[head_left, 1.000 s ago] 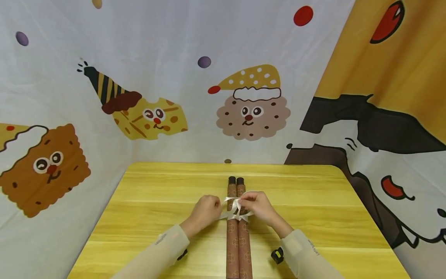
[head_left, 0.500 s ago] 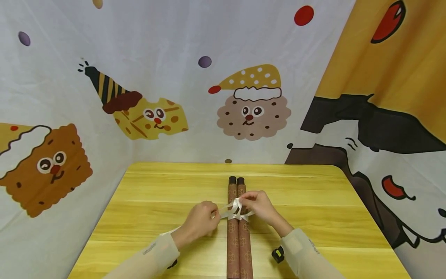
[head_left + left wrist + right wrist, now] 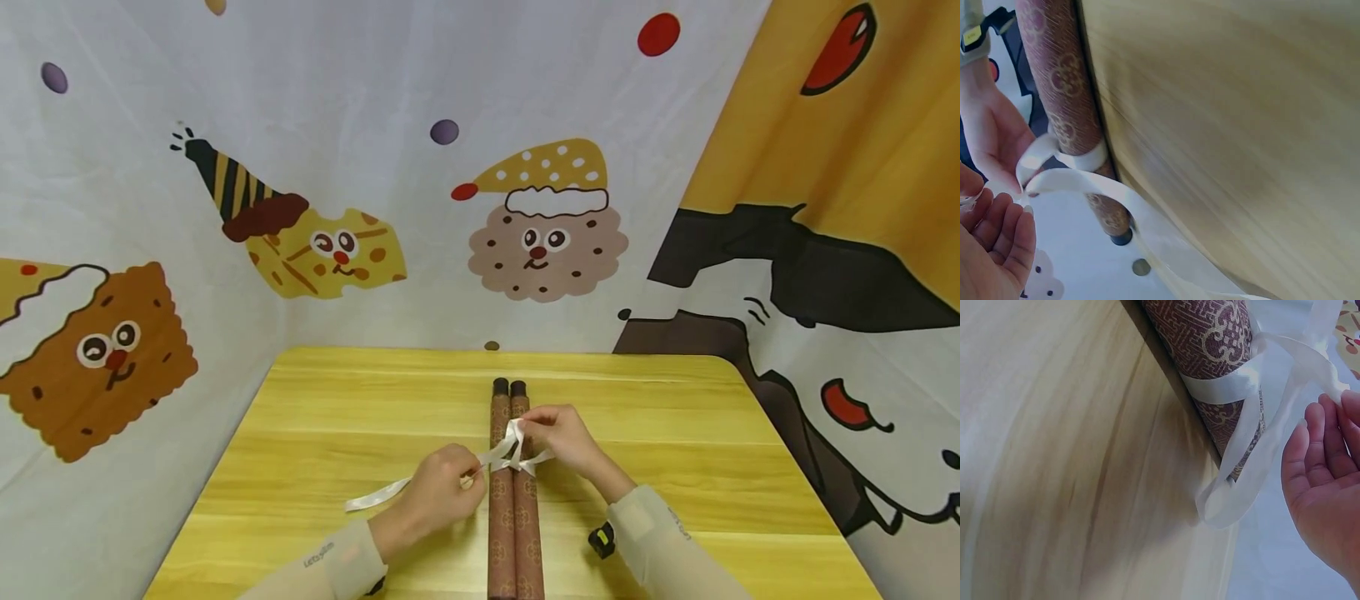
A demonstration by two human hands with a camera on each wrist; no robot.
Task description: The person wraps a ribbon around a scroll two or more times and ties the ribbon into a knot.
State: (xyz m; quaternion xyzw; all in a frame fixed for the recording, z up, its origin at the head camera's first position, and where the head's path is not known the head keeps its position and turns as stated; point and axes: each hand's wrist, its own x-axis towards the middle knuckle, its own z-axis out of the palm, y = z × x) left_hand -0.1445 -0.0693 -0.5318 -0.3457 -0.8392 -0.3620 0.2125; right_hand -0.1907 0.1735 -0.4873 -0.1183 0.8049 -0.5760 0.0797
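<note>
Two brown patterned scrolls (image 3: pixel 500 525) with dark end knobs lie side by side, pointing away from me. A white ribbon (image 3: pixel 1222 389) goes round them near their far part. My right hand (image 3: pixel 567 439), just right of the scrolls, pinches a raised loop of this ribbon between thumb and fingertips. On the other side, my left hand (image 3: pixel 442 487) pinches a strand of ribbon between thumb and forefinger, low beside the left scroll. A loose ribbon tail (image 3: pixel 378 496) runs out behind the left hand over the table. Another short end sticks out under the right hand.
The scrolls lie on a yellow wood-grain table (image 3: pixel 337 400). Behind it hangs a white curtain (image 3: pixel 360 100) with cartoon biscuits and cheese, close to the far table edge. A small black wrist device (image 3: pixel 602 540) with a yellow patch sits at my right cuff.
My left hand first draws back toward me, then comes nearer the scrolls, now pinching a ribbon strand. The right hand lifts its loop slightly. The ribbon tail at left has come into view.
</note>
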